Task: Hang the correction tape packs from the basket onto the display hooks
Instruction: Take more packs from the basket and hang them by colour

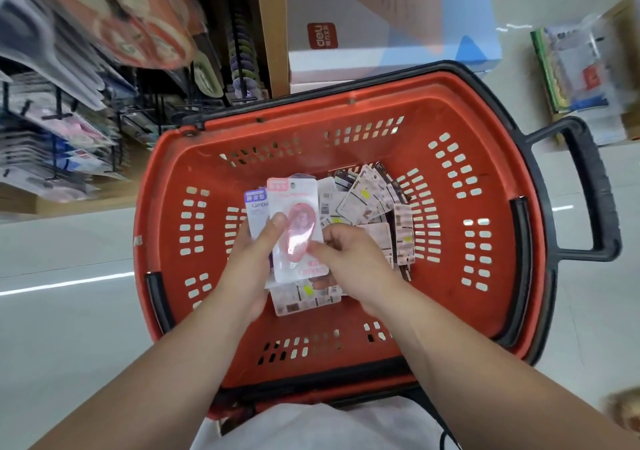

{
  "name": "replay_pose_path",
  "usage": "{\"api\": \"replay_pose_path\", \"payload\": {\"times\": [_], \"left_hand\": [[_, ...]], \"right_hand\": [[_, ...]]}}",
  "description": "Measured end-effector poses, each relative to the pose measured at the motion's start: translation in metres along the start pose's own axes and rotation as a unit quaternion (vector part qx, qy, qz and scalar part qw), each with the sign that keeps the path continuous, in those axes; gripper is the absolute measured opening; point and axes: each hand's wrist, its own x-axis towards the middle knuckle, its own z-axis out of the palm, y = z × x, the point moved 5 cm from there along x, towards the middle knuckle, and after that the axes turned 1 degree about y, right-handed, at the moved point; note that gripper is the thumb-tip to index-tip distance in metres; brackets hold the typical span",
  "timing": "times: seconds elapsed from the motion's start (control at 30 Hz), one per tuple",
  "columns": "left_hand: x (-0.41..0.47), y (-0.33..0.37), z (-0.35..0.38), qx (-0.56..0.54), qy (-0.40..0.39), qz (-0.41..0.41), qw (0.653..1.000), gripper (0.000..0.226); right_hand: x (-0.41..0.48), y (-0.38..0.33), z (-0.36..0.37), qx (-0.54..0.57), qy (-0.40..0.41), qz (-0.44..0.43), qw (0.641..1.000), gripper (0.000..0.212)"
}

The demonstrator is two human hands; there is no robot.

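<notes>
Head view showed my left hand (249, 269) clamped round a pink correction tape pack (298, 214), thumb on its face, a purple pack (256, 203) behind it; my right hand (349, 262) pinched its lower right edge. Both hung over the red basket (502, 158). The pack's long axis pointed away from me. The display hooks (59, 117) lay up-left past the rim, nearer my left hand.

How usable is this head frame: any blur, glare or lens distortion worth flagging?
Head view: display packs at upper left are smeared by motion blur; the basket, left hand, right hand and pink pack read fairly sharp; the pack's blister catches slight glare; light streaks reflect off the floor; the wide lens bows the basket rim.
</notes>
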Motion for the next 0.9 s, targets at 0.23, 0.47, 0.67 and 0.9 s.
{"api": "replay_pose_path", "payload": {"times": [0.23, 0.47, 0.67, 0.9], "left_hand": [[0.016, -0.004, -0.030, 0.047, 0.051, -0.008, 0.998, 0.042], [0.014, 0.008, -0.058, 0.105, 0.090, 0.029, 0.990, 0.036], [-0.002, 0.016, -0.070, 0.147, 0.109, 0.060, 0.981, 0.048], [-0.007, 0.010, -0.058, 0.102, 0.096, 0.022, 0.990, 0.037]], "right_hand": [[0.046, 0.004, -0.018, -0.140, 0.014, -0.003, 0.990, 0.032], [0.139, 0.043, -0.076, -0.275, 0.195, 0.181, 0.924, 0.073], [0.155, 0.045, -0.070, -0.328, 0.199, 0.181, 0.905, 0.054], [0.114, 0.037, -0.107, -0.210, 0.292, 0.109, 0.927, 0.023]]}}
